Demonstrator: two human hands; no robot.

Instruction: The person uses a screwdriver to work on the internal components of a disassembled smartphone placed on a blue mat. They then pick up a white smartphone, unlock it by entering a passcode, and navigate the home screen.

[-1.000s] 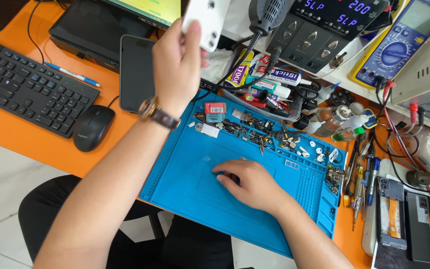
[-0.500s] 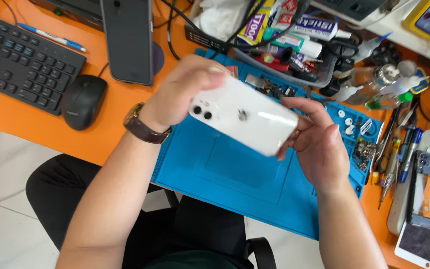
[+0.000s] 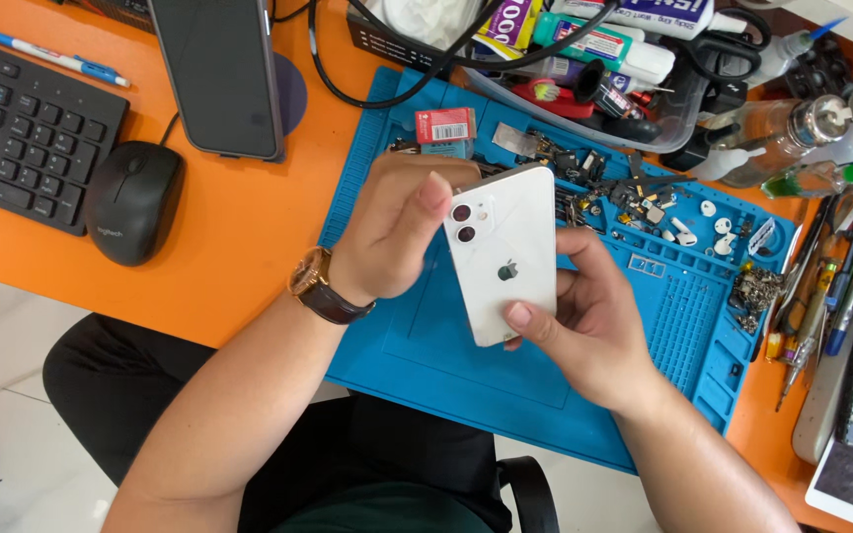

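Above the blue repair mat (image 3: 466, 345), in the head view, we hold a white phone (image 3: 503, 252) with both hands, its glossy back turned up toward the camera and its two camera lenses at the upper left corner. Our left hand (image 3: 397, 232) is closed on the phone's top left edge, with the thumb lying just beside the lenses; a brown-strapped wristwatch (image 3: 316, 286) sits on that wrist. Our right hand (image 3: 589, 326) cradles the phone from below and from the right, its thumb pressed on the lower edge and its fingers curled behind the body, so both grips are closed on the same phone. The phone stands nearly upright in the picture, tilted a little, and is lifted clear of the mat.

On the far part of the mat we see a scatter of small parts and screws (image 3: 644, 202) and a small red box (image 3: 444, 128). Beyond the mat stands a clear tray (image 3: 678, 123) crowded with glue tubes and bottles. To the left, on the orange desk (image 3: 239, 257), a dark phone (image 3: 217, 74) lies face up, near a black mouse (image 3: 133, 200) and a black keyboard (image 3: 17, 128). Along the right edge of the mat lie several pens and hand tools (image 3: 836, 286).
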